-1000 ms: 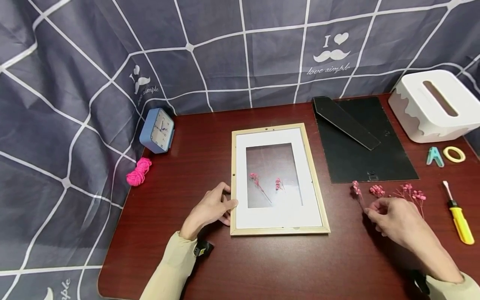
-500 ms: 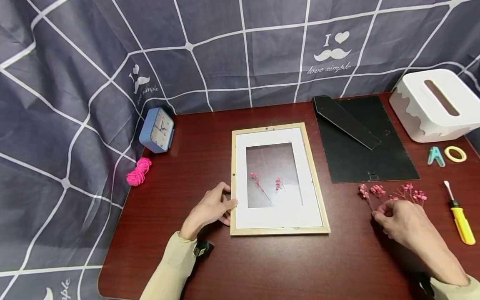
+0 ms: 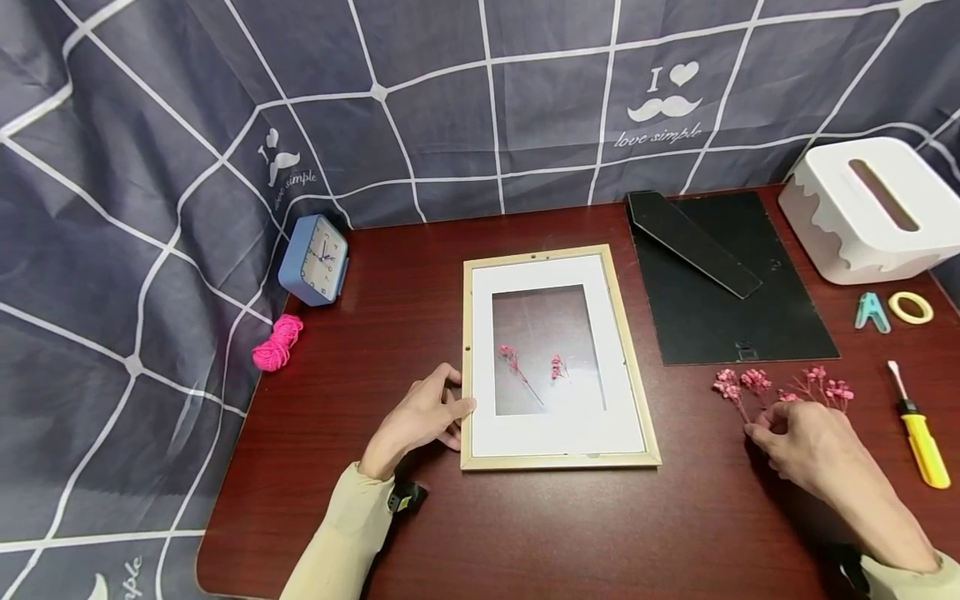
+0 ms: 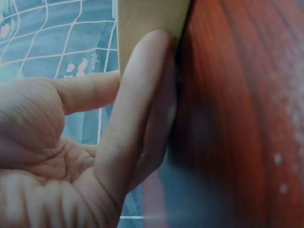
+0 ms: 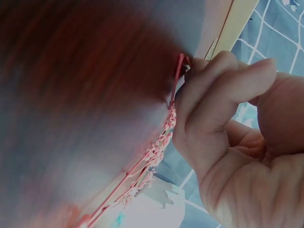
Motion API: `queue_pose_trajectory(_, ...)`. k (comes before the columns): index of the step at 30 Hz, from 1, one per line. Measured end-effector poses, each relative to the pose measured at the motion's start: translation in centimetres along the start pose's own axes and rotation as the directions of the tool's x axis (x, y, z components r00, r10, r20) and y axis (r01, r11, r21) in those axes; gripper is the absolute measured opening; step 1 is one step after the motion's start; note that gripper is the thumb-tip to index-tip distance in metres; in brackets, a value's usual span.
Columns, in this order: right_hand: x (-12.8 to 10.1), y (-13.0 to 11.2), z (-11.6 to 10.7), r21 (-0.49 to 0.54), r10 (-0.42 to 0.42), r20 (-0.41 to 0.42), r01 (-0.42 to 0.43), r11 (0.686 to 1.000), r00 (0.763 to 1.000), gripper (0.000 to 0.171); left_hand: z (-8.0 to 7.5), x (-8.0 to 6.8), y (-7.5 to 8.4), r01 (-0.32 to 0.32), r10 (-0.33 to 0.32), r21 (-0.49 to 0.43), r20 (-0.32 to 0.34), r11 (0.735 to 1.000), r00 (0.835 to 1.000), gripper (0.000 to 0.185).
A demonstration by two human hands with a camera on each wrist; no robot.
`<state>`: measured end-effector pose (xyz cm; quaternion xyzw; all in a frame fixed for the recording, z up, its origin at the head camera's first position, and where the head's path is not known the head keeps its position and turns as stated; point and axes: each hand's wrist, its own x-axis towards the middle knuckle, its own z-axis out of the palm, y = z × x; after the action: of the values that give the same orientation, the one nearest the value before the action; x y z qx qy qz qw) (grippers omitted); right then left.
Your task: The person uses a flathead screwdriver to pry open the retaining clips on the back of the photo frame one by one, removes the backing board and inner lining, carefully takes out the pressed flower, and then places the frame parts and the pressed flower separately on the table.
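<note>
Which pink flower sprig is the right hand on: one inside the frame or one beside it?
One beside it: the right hand pinches the stem of the flower sprig lying on the table right of the frame, below the black backing board.

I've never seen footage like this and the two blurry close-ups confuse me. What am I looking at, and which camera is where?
No machine here: a person works with bare hands, wearing three cameras. The wide picture comes from the head, looking down at a dark red table. The close-ups come from cameras on each wrist, so they show mostly fingers and blurred table.

The left hand rests against the left edge of a wooden picture frame that lies flat, with two small pink sprigs inside it. The right hand pinches the stem of a pink dried flower sprig from a little bunch on the table; the right wrist view shows that stem at the fingertips.

Around them lie the black frame backing, a blue clock, pink string, a white tissue box, a tape roll and a yellow screwdriver.
</note>
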<state>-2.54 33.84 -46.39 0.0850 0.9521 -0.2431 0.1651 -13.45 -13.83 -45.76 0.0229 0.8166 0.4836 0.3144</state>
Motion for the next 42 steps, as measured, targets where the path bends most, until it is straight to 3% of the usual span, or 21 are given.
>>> queue_pose_trajectory(6, 0.0, -0.3, -0.1, 0.008, 0.024, 0.0, -0.024, 1.0, 1.0, 0.021, 0.1, -0.1, -0.1, 0.005, -0.005, -0.006, -0.004, 1.0, 1.0, 0.037)
queue_pose_trajectory(17, -0.6, -2.6, -1.1, 0.03, 0.011, -0.1, -0.008, 1.0, 0.995, 0.024, 0.1, -0.1, -0.2, 0.009, -0.009, -0.038, 0.015, 0.999, 1.0, 0.037)
queue_pose_trajectory(22, -0.5, -5.6, -1.9, 0.017, -0.099, -0.138, 0.102, 0.995, 0.985, 0.016, 0.0, -0.1, -0.3, 0.011, -0.01, -0.042, 0.014, 0.999, 1.0, 0.037)
queue_pose_trajectory(30, 1.2, -11.6, -2.3, -0.019, -0.303, -0.175, 0.305, 0.952, 0.937, 0.018, -0.1, 0.0, 0.0, 0.012, -0.012, -0.011, 0.017, 1.0, 1.0, 0.036)
queue_pose_trajectory(37, 3.1, -16.6, -1.4, -0.002, -0.399, -0.104, 0.401, 0.916, 0.911, 0.013, -0.3, 0.2, 0.3, 0.013, -0.013, 0.021, 0.012, 1.0, 1.0, 0.036)
queue_pose_trajectory(42, 5.0, -19.7, -0.1, 0.012, -0.473, -0.056, 0.475, 0.88, 0.879, 0.009, -0.2, 0.2, 0.3, 0.017, -0.017, 0.015, 0.017, 1.0, 1.0, 0.037)
